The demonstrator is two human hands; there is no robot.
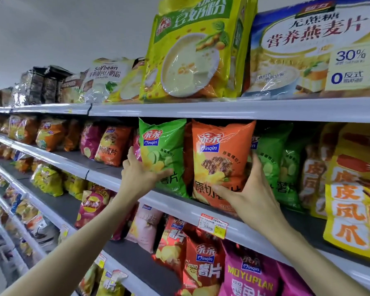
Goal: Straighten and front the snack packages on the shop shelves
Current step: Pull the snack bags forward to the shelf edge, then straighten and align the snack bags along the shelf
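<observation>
Two crisp bags stand upright side by side at the front of the second shelf (179,207). My left hand (140,175) holds the green crisp bag (163,150) at its lower left, thumb across the front and fingers behind the edge. My right hand (249,189) grips the orange crisp bag (220,159) at its lower right, thumb on the front and fingers round the side. Another green bag (275,165) stands behind and to the right of the orange one.
Big soy-milk powder bag (192,50) and oat bag (312,50) fill the top shelf. Yellow chicken-feet packs (350,189) hang at the right. More crisp bags sit further left on the same shelf and on the shelves below, where a price tag (213,226) is fixed.
</observation>
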